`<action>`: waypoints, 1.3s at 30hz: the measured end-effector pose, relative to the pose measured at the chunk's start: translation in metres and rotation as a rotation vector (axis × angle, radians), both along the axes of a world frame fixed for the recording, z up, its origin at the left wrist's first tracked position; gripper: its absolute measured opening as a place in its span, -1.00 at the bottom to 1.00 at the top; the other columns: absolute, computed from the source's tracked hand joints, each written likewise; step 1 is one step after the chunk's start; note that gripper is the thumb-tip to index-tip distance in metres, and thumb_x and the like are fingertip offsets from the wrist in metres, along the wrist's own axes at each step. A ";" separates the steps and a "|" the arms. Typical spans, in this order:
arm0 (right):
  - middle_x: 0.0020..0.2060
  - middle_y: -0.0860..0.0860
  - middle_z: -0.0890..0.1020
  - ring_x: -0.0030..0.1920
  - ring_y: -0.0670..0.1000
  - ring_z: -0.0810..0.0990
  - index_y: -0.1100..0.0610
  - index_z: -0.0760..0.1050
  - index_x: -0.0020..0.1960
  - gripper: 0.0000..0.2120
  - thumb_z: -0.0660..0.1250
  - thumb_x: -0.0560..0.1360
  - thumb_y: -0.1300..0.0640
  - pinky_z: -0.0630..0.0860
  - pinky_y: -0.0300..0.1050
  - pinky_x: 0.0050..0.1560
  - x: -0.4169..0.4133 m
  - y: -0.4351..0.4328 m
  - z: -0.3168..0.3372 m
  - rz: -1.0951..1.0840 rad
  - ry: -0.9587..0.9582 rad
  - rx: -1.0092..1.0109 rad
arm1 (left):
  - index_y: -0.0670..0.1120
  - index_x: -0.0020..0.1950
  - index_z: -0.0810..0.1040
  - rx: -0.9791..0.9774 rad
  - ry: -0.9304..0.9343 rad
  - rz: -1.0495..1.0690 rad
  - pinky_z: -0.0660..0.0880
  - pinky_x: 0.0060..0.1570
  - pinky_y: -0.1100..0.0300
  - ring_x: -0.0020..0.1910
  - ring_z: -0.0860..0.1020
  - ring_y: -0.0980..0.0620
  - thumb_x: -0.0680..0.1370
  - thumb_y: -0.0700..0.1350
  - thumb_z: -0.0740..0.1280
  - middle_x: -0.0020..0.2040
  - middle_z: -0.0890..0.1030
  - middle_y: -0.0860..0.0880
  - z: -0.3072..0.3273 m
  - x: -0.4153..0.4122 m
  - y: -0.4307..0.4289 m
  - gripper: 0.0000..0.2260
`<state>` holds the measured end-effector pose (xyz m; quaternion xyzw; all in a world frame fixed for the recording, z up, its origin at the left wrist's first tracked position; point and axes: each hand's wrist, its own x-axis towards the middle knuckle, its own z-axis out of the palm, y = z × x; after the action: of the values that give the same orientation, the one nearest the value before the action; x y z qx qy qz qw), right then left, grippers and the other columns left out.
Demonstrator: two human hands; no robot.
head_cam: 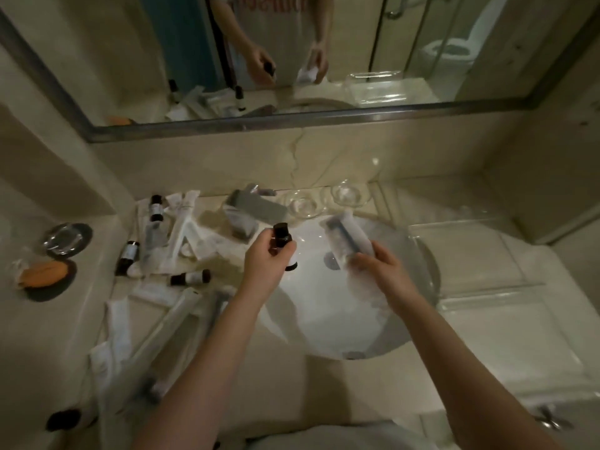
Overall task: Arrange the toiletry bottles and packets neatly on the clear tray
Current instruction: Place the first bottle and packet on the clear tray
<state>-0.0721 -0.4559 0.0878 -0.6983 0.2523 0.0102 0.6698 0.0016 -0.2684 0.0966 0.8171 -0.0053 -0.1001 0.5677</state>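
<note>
We see our left hand (266, 256) up over the left edge of the white sink (341, 323) It has its fingers curled round a small dark bottle (281, 236), and the cap of the bottle is on top. Our right hand (380, 263) is over the middle of the sink and grips the near end of a see-through packet (344, 233). There is a long dark thing inside the packet, but we cannot tell what it is. The packet points away from us, toward the wall. The clear tray (480, 254) sits on the table (246, 378), just to the right of the sink, and both hands are well apart from it. The other toiletries are on the left side of the table, far from the tray. Three more dark bottles (127, 258) are there, and the one nearest our left hand lies on its side. Around them is a messy heap of white packets (181, 233), some long and thin, lying across each other. A grey tap (256, 207) stands behind the sink, and two glass cups (303, 206) are beside it near the wall. At the far left is a dark dish (68, 240), and just in front of it an orange soap (43, 275). The mirror (454, 43) above shows both hands and the things they hold
</note>
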 end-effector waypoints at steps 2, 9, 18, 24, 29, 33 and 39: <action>-0.29 0.01 0.61 -0.28 0.00 0.56 0.08 0.58 -0.05 -0.88 0.39 0.41 0.21 0.49 -0.12 -0.27 -0.006 -0.028 -0.004 -0.060 0.002 0.028 | -0.05 -0.03 0.48 0.007 -0.016 -0.031 0.35 -0.37 0.60 -0.21 0.50 0.17 0.51 -0.18 0.34 -0.20 0.51 0.15 -0.002 0.002 -0.031 -0.91; -0.34 0.03 0.53 -0.32 -0.01 0.47 0.13 0.49 -0.23 -0.89 0.34 0.41 0.31 0.40 -0.17 -0.30 -0.016 -0.125 -0.024 -0.252 0.012 -0.020 | -0.03 0.00 0.49 0.053 0.051 -0.187 0.40 -0.28 0.47 -0.19 0.52 0.15 0.51 -0.16 0.34 -0.18 0.52 0.12 -0.016 0.014 -0.131 -0.90; -0.25 0.05 0.53 -0.30 0.00 0.50 0.18 0.49 -0.03 -0.87 0.35 0.44 0.29 0.43 -0.19 -0.32 0.045 -0.204 -0.047 -0.265 0.035 -0.089 | -0.12 0.22 0.47 0.061 0.116 -0.275 0.45 0.05 0.19 0.05 0.55 -0.01 0.50 -0.20 0.36 0.02 0.56 0.00 -0.024 0.050 -0.204 -0.71; -0.17 0.08 0.58 -0.13 0.15 0.56 0.15 0.54 0.01 -0.84 0.31 0.47 0.12 0.47 -0.03 -0.16 0.091 -0.225 -0.071 -0.184 0.169 -0.574 | -0.06 0.10 0.43 0.011 0.117 -0.268 0.44 0.05 0.16 0.01 0.53 0.01 0.50 -0.23 0.37 0.00 0.56 -0.01 -0.029 0.073 -0.219 -0.77; 0.03 0.21 0.54 0.04 0.25 0.50 0.17 0.49 0.19 -0.61 0.35 0.43 0.00 0.46 0.06 -0.03 0.095 -0.225 -0.077 -0.180 0.221 -1.047 | 0.02 -0.08 0.48 -0.099 0.149 -0.242 0.46 -0.01 0.23 -0.01 0.56 0.01 0.48 -0.29 0.34 -0.02 0.59 -0.03 -0.030 0.083 -0.229 -0.79; -0.05 0.14 0.59 -0.04 0.15 0.53 0.17 0.55 0.14 -0.68 0.32 0.45 0.06 0.46 0.00 -0.05 0.087 -0.214 -0.066 -0.265 -0.154 -0.923 | 0.02 -0.07 0.51 -0.159 0.121 -0.263 0.47 0.07 0.23 0.03 0.58 0.05 0.49 -0.29 0.34 -0.02 0.63 0.00 -0.021 0.085 -0.234 -0.80; -0.02 0.04 0.65 -0.01 -0.10 0.59 0.19 0.58 0.14 -0.76 0.36 0.48 0.22 0.48 -0.28 0.02 0.072 -0.193 -0.034 0.175 -0.211 0.041 | -0.10 0.06 0.51 -0.227 0.066 -0.402 0.49 -0.07 0.46 0.09 0.57 0.10 0.52 -0.34 0.29 0.02 0.64 0.04 -0.001 0.080 -0.244 -0.81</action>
<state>0.0000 -0.6484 0.0539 -0.7010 0.1184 0.0001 0.7033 0.0820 -0.5128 0.0956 0.7268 -0.1605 -0.2367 0.6245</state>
